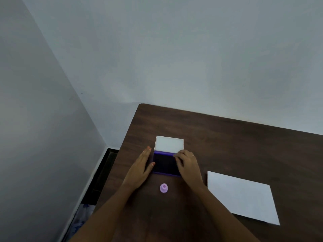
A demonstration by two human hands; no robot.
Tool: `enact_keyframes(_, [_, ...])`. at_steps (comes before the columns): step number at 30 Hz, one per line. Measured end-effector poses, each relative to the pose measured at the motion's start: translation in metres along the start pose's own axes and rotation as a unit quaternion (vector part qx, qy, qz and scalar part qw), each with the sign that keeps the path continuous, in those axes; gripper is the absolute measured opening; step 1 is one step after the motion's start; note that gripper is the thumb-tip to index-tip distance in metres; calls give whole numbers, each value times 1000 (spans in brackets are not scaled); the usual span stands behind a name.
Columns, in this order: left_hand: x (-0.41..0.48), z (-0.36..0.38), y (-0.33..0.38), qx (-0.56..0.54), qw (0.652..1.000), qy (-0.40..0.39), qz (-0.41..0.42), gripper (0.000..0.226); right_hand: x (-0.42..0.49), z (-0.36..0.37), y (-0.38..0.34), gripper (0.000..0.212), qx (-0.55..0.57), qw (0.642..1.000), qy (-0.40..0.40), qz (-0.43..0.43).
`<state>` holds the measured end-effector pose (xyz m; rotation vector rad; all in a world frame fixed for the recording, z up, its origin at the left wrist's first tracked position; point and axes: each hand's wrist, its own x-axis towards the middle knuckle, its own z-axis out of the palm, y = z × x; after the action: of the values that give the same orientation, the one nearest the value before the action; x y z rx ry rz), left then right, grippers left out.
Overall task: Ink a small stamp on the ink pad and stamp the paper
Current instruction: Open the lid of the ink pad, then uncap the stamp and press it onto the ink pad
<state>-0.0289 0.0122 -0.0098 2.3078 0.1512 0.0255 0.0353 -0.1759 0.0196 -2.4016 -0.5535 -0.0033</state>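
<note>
The ink pad (165,163) lies open on the dark wooden table (236,145); its dark purple pad faces up and its white lid (169,144) is swung back behind it. My left hand (140,169) lies flat against the pad's left side, thumb on its edge. My right hand (187,165) rests on the pad's right edge with fingers curled over it. A small pink stamp (164,188) stands upright on the table just in front of the pad, between my forearms, untouched. The white paper (244,198) lies flat to the right.
The table's left edge (122,154) runs close to the left hand, with floor and a wall corner beyond. A pale wall stands right behind the table's far edge.
</note>
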Motion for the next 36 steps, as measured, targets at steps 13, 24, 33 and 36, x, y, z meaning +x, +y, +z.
enact_keyframes(13, [-74, 11, 29, -97, 986, 77, -116, 26, -70, 32, -36, 20, 10, 987, -149, 51])
enact_keyframes(24, [-77, 29, 66, -212, 969, 69, -106, 27, -80, -7, -40, 8, 529, 759, -68, 374])
enact_keyframes(33, [-70, 17, 79, -277, 946, 115, -126, 21, -75, -28, -30, 14, 724, 542, -30, 425])
enact_keyframes(36, [-71, 15, 70, -247, 953, 105, -139, 23, -73, -38, -31, 26, 785, 458, -21, 417])
